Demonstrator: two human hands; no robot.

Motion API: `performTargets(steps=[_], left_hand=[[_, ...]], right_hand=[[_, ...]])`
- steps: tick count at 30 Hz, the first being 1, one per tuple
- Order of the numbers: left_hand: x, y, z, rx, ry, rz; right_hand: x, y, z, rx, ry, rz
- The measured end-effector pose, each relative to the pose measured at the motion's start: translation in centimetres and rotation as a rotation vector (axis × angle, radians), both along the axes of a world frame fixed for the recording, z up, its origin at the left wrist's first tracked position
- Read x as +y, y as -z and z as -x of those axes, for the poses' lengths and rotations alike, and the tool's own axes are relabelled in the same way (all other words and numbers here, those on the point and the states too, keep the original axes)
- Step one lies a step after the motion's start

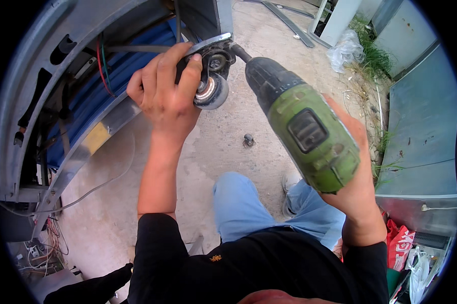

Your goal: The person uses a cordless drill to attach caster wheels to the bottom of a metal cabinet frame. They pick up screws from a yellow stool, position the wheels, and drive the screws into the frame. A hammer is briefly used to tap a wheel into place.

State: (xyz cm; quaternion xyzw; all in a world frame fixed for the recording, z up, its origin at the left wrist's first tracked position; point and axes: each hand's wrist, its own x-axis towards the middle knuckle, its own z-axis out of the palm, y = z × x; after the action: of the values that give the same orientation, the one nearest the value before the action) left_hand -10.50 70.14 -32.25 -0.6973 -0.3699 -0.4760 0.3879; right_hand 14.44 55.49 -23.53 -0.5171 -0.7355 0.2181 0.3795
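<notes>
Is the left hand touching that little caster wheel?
Touching. The head view shows the left hand with its fingers lying against the caster wheel.

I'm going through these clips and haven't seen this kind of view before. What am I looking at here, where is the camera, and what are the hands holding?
There is no machine: the camera sits on a person's head and looks down, so its wide lens bends the edges. Both forearms come in from below. The left hand steadies a small caster wheel on its metal bracket at the corner of a grey metal frame. The right hand has its grip on a green cordless drill, its bit meeting the bracket. Below is a concrete floor with a small dark bolt-like part lying on it.
</notes>
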Motion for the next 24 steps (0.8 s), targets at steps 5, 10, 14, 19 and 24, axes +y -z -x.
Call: performTargets(steps=[5, 10, 14, 19, 24], left_hand=[[-0.9, -0.5, 0.1, 0.042, 0.019, 0.1], [-4.0, -3.6, 0.4, 0.12, 0.077, 0.388], [-3.9, -6.6, -0.4, 0.013, 0.061, 0.548], [-1.7, -8.9, -2.1, 0.063, -0.136, 0.843], [-0.4, -8.5, -1.9, 0.082, -0.185, 0.841]], right_hand=[[0.5, 3.2, 1.1, 0.083, 0.02, -0.132], [0.2, 4.4, 1.4, 0.153, 0.068, -0.179], [0.0, 5.1, 2.0, 0.178, 0.094, -0.15], [0.3, 5.6, 1.7, 0.208, 0.099, -0.112], [1.2, 5.8, 0.9, 0.209, 0.03, -0.121]])
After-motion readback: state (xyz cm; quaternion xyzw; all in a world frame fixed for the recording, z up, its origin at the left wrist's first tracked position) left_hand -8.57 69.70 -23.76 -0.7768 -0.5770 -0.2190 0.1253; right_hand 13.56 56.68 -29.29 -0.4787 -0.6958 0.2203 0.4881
